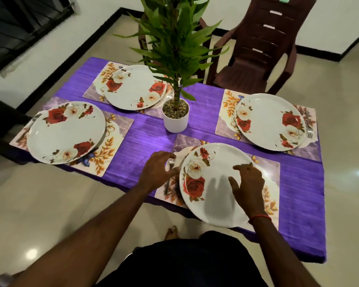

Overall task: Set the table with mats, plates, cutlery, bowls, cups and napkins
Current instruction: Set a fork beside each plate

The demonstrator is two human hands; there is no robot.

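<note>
Four white rose-patterned plates sit on floral mats on the purple tablecloth (298,183). The near plate (216,195) lies on the near mat (272,170) right in front of me. A metal fork (167,186) lies on that mat just left of the near plate. My left hand (157,172) arches over the fork's upper end, with thumb and fingertips curled onto it. My right hand (249,183) hovers over the right side of the near plate with its fingers spread and holding nothing; its shadow falls on the plate.
The other plates are at the left (64,131), far middle (133,87) and right (269,121); forks lie by the left plate (32,121) and the right plate (309,131). A potted plant (175,119) stands at the table's centre. A brown plastic chair (257,48) is behind the table.
</note>
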